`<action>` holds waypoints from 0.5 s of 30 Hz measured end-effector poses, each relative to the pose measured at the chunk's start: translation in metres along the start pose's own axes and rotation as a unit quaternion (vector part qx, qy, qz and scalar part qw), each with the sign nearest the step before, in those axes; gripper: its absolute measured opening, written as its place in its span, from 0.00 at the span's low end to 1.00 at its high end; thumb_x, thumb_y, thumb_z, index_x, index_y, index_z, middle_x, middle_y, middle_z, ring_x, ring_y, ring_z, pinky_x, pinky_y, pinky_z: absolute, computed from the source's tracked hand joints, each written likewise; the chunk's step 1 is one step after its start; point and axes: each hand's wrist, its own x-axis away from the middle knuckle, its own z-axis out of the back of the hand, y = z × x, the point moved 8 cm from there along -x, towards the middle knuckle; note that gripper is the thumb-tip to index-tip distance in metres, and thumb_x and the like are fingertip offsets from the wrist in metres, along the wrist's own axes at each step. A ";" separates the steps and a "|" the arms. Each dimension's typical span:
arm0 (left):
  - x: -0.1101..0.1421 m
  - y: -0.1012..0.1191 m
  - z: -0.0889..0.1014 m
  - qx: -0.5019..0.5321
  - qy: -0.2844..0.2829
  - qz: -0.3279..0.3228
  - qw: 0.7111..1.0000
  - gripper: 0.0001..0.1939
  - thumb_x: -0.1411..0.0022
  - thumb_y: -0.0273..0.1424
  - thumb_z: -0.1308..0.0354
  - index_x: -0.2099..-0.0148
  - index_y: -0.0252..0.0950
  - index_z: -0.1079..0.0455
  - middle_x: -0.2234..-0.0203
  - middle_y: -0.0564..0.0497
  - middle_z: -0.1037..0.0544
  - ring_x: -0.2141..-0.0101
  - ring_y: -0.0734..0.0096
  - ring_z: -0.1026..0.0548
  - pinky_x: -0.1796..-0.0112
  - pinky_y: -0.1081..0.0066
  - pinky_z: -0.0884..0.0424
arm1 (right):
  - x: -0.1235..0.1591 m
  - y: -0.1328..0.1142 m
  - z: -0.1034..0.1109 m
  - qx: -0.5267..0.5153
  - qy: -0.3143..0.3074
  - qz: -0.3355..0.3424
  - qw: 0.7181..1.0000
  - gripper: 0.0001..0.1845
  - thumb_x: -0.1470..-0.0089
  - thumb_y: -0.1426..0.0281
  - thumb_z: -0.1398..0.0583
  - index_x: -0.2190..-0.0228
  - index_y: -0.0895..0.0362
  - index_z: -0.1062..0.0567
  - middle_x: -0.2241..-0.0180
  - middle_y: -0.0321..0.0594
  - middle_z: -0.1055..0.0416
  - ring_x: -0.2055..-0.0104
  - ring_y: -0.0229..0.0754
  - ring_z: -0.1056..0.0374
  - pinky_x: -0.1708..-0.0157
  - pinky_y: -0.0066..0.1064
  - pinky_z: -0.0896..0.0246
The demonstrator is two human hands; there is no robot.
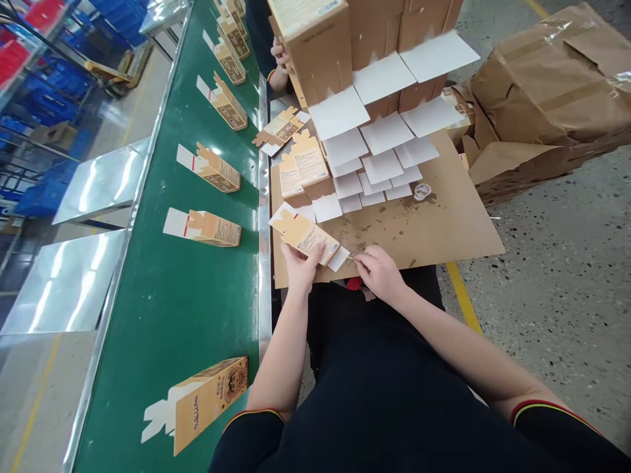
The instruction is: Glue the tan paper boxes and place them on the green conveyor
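Observation:
My left hand (302,266) grips an orange-tan printed carton (306,231) from below, its thumb lying across the printed panel. The carton is tilted over the brown cardboard sheet (419,243). A white flap stands out at each of its ends. Close to the near white flap, my right hand (382,272) is closed in a pinch. A thin pale tip shows at those fingers, too small to name. Just beyond the held carton, several similar cartons (311,161) stand with their tops unfolded.
At left runs a green conveyor belt (197,315) bearing several spaced cartons (217,226). Stacked cartons with white flaps (384,131) rise ahead. A clear ring-shaped roll (422,192) lies on the sheet. Brown wrapped bales (557,85) sit at right. Another person's hand (280,58) touches the stack's far side.

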 end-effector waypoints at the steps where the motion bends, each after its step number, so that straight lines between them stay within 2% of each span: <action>1: 0.000 0.000 0.000 -0.001 0.000 0.000 1.000 0.52 0.53 0.55 0.14 0.36 0.45 0.37 0.39 0.39 0.20 0.37 0.49 0.18 0.39 0.53 0.18 | 0.000 0.000 -0.003 0.005 -0.008 0.004 1.000 0.15 0.26 0.73 0.41 0.62 0.52 0.15 0.65 0.45 0.25 0.60 0.50 0.27 0.58 0.42 0.25; 4: 0.002 -0.001 0.000 -0.006 0.001 -0.007 1.000 0.52 0.53 0.56 0.14 0.36 0.45 0.37 0.40 0.39 0.20 0.37 0.50 0.19 0.38 0.54 0.19 | 0.004 -0.004 -0.009 -0.014 -0.039 0.012 0.999 0.13 0.27 0.74 0.39 0.62 0.52 0.15 0.65 0.43 0.26 0.61 0.49 0.27 0.59 0.41 0.26; 7: 0.006 -0.004 -0.003 -0.021 0.003 -0.028 0.999 0.49 0.50 0.55 0.15 0.37 0.45 0.38 0.39 0.39 0.21 0.36 0.51 0.19 0.36 0.54 0.21 | 0.014 -0.012 -0.001 -0.049 -0.041 -0.002 0.998 0.12 0.26 0.72 0.38 0.61 0.51 0.15 0.66 0.42 0.25 0.63 0.47 0.26 0.59 0.40 0.25; 12: 0.023 -0.006 -0.006 -0.068 0.030 -0.086 0.994 0.48 0.51 0.52 0.15 0.38 0.44 0.39 0.39 0.38 0.23 0.38 0.49 0.19 0.37 0.51 0.21 | 0.036 -0.012 0.037 -0.077 -0.006 -0.065 0.995 0.12 0.25 0.66 0.36 0.62 0.50 0.14 0.69 0.39 0.27 0.70 0.42 0.29 0.68 0.36 0.28; 15: 0.034 -0.006 -0.012 -0.116 0.015 -0.089 0.989 0.47 0.52 0.49 0.14 0.38 0.43 0.36 0.43 0.39 0.21 0.40 0.46 0.18 0.38 0.49 0.21 | 0.049 -0.007 0.062 -0.080 0.024 -0.101 0.991 0.14 0.25 0.62 0.35 0.64 0.50 0.13 0.70 0.39 0.26 0.73 0.42 0.32 0.73 0.37 0.30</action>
